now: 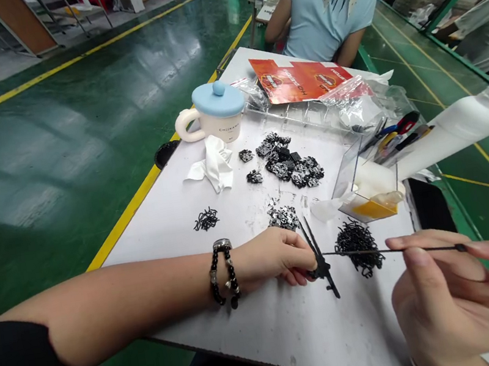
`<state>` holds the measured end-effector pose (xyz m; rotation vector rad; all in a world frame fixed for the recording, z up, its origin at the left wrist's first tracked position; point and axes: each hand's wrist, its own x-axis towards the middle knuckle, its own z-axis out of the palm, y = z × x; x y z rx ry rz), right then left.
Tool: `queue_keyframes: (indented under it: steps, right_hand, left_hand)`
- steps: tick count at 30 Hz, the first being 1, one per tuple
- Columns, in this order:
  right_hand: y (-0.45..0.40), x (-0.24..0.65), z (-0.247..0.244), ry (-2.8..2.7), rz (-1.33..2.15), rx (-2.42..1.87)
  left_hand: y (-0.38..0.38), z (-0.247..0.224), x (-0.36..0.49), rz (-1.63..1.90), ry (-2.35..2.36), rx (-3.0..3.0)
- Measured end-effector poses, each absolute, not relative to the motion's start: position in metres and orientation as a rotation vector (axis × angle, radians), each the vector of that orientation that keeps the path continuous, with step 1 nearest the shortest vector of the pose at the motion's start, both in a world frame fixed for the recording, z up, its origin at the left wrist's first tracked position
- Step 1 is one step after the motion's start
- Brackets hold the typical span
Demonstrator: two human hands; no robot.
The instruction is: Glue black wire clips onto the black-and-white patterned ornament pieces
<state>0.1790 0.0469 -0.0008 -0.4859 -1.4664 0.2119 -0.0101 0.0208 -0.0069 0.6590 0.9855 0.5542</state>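
Observation:
My left hand [286, 255] is closed on a black forked part [321, 263] with two long prongs pointing away from me and a short leg toward me. In my right hand [467, 296], fingers pinch a thin black rod with a small dark knob, like a fine screwdriver [435, 248]. Its far tip reaches the forked part beside my left fingertips; whether it touches cannot be made out. Under the rod lies a heap of small black curved pieces [359, 245]. Just beyond my left hand is a pile of small silvery metal pieces [283, 217].
Farther back lie black-and-metal assemblies [287, 160], a white tissue [216, 166] and a lidded mug [219, 116]. A smaller pile of black pieces [206, 219] is at left. Right stand a clear tool holder [366, 188] and white bottle [459, 130]. A person [322, 3] sits beyond the table.

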Motion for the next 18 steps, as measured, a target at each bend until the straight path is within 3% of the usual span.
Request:
queue_keyframes:
  steps: [18]
  right_hand:
    - [0.038,0.179,0.002,-1.569,0.379,-0.504]
  left_hand:
    - [0.022,-0.006,-0.01,0.55,0.986,0.64]
